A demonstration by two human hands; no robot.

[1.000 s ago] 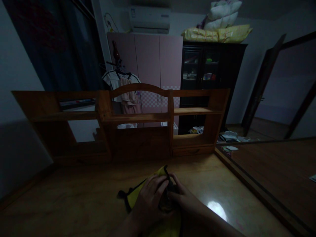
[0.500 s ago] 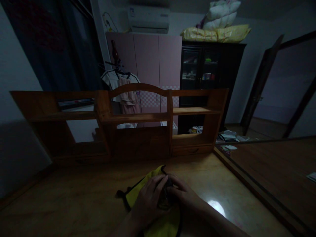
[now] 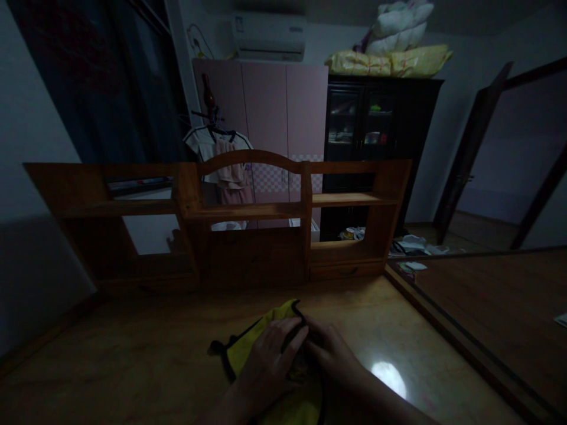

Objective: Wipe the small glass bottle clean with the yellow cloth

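Head view here, and it's pretty dim, so some of this has to be guessed at. A yellow cloth (image 3: pixel 239 353) with black edging is laid, a bit rumpled, on the glossy pale wooden tabletop (image 3: pixel 133 354), in front of a brown wooden shelf unit (image 3: pixel 248 210) with an arched middle. Over the cloth, a small dark object (image 3: pixel 297 372) is held up between both hands; its exact shape and material can't be made out.

It's clasped from the left by the left hand (image 3: pixel 268 357), fingers bent and clamped on it. The right hand (image 3: pixel 334 351) is tucked in at the other side with its fingers curled, but whether anything is actually pinched there can't be told.

Handling-wise, the object would be judged light and firm, maybe slick given the faint sheen, so it's best gripped around its sides and not squeezed hard in case it's fragile. The cloth looks soft and floppy; it's best picked up by the edging.

Compared with half a second ago, a wider dark gap is seen between the left fingers, and less of the object's shiny side is shown. The cloth is left in basically the same spot.
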